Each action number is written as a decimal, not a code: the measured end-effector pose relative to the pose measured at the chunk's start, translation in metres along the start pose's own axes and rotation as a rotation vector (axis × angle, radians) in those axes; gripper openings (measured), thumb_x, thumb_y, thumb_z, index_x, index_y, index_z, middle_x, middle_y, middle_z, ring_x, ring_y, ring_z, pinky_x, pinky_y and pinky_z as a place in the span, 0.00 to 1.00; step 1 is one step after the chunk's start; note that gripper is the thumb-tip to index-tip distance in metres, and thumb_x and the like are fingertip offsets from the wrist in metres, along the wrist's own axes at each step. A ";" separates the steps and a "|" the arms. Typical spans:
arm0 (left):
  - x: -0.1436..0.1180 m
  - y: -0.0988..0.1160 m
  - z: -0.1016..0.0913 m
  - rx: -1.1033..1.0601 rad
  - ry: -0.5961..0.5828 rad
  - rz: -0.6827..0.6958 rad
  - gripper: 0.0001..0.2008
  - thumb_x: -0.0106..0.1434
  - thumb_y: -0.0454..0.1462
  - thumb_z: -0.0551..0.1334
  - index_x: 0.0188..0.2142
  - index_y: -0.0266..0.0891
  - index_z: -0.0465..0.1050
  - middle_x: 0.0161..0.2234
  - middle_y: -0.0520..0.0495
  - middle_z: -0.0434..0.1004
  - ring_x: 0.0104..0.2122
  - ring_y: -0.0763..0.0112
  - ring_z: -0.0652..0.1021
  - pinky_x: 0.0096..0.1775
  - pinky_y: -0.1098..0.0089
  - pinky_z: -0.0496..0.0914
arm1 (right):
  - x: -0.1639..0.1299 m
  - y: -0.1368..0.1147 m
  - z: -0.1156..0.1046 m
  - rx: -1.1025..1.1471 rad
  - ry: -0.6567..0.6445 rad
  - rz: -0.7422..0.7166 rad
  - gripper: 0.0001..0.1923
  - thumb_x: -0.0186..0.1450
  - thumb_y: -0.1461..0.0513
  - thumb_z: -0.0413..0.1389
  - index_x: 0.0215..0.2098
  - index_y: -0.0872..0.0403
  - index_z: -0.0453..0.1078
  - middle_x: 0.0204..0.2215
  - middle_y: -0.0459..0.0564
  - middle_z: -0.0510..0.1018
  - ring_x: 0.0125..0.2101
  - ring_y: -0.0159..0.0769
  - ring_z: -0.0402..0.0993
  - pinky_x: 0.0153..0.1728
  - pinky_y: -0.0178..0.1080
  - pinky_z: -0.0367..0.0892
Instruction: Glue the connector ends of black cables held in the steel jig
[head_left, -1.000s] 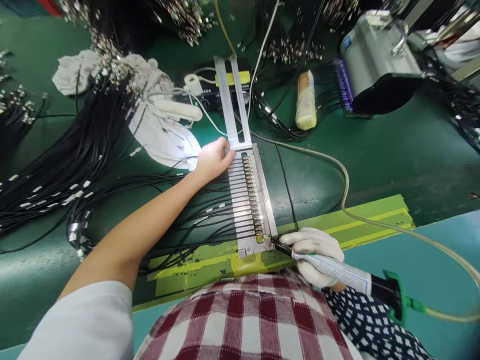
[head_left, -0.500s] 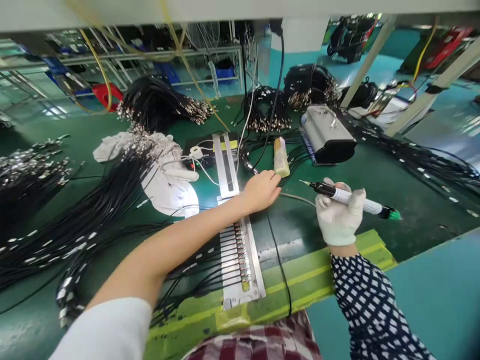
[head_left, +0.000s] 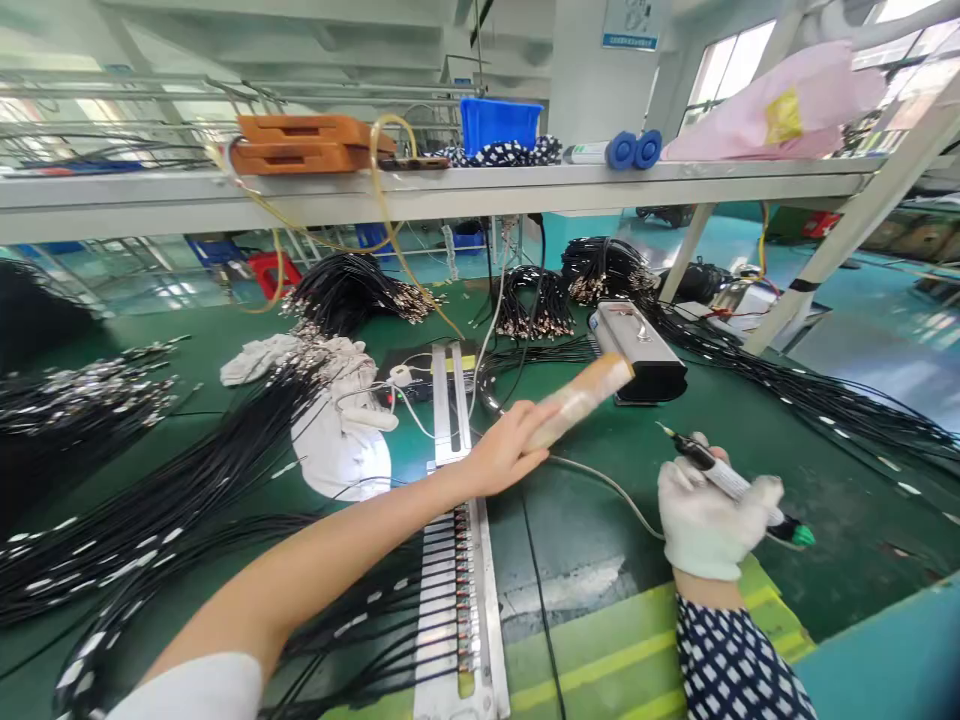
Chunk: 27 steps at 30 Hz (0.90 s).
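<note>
My bare left hand (head_left: pixel 510 448) is closed around the near end of a pale, tape-wrapped block (head_left: pixel 581 400), whose orange-tan far end points up and right. It is raised over the table, beyond a long metal fixture (head_left: pixel 489 620). Several black cables (head_left: pixel 390 615) lie side by side in the fixture with their metal ends in a row; my left forearm hides part of it. On the right, my gloved right hand (head_left: pixel 709 520) grips a white-barrelled pen (head_left: pixel 724 478) with a thin pointed tip and a green end. The tip faces up and left, touching nothing.
Black cable bundles (head_left: pixel 225 450) cover the left side. White gloves (head_left: pixel 349 400) lie by a bright lamp disc. A silver-and-black device (head_left: pixel 637 355) stands behind the right hand. Overhead a shelf (head_left: pixel 315 200) crosses, with a blue bin (head_left: pixel 499 125). Green tape (head_left: pixel 585 650) lines the front edge.
My left hand has taken hold of the pale block and lifted it from the table. My right hand, still with the pen, appears lower and further right. The view has tilted up, showing the shelf.
</note>
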<state>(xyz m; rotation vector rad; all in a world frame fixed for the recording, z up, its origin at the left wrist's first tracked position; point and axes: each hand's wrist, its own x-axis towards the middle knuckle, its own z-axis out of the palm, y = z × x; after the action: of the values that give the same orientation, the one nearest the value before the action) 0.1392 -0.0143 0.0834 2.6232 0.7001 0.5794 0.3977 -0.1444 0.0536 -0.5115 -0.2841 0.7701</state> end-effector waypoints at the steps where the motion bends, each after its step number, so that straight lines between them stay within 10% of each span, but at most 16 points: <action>1: -0.029 -0.002 -0.011 -0.027 -0.036 0.076 0.32 0.68 0.40 0.55 0.68 0.47 0.44 0.59 0.40 0.58 0.57 0.61 0.67 0.59 0.61 0.63 | -0.001 -0.001 -0.001 0.006 -0.002 -0.001 0.20 0.59 0.42 0.56 0.30 0.50 0.73 0.36 0.50 0.78 0.20 0.28 0.63 0.17 0.35 0.64; 6: -0.165 -0.014 -0.040 0.053 -0.076 0.061 0.31 0.68 0.34 0.53 0.67 0.57 0.45 0.64 0.43 0.53 0.62 0.57 0.63 0.60 0.56 0.64 | -0.022 0.017 0.011 -0.066 -0.082 0.155 0.21 0.60 0.43 0.55 0.28 0.51 0.75 0.31 0.49 0.79 0.17 0.27 0.63 0.15 0.34 0.62; 10: -0.223 -0.018 -0.041 0.081 -0.038 -0.040 0.33 0.68 0.33 0.53 0.67 0.59 0.44 0.64 0.44 0.55 0.62 0.57 0.64 0.59 0.57 0.66 | -0.054 0.051 0.037 -0.200 -0.252 0.311 0.20 0.59 0.43 0.58 0.27 0.51 0.75 0.30 0.52 0.81 0.22 0.33 0.71 0.14 0.31 0.60; 20: -0.250 -0.007 -0.054 0.083 -0.053 -0.035 0.33 0.67 0.32 0.53 0.66 0.63 0.48 0.63 0.45 0.57 0.60 0.56 0.66 0.57 0.55 0.69 | -0.091 0.085 0.069 -0.550 -0.623 0.442 0.23 0.60 0.43 0.58 0.43 0.51 0.75 0.42 0.50 0.78 0.22 0.27 0.65 0.16 0.28 0.57; 27: -0.236 0.011 -0.032 -0.303 0.003 -0.243 0.28 0.67 0.39 0.56 0.65 0.57 0.54 0.61 0.44 0.60 0.60 0.57 0.66 0.60 0.54 0.65 | -0.097 0.118 0.072 -0.453 -0.559 0.726 0.34 0.61 0.36 0.49 0.54 0.47 0.68 0.40 0.50 0.78 0.26 0.32 0.71 0.16 0.29 0.57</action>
<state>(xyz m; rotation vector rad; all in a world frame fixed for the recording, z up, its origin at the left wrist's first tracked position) -0.0586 -0.1422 0.0468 2.2201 0.8448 0.5677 0.2314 -0.1191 0.0448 -0.8387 -0.8296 1.5751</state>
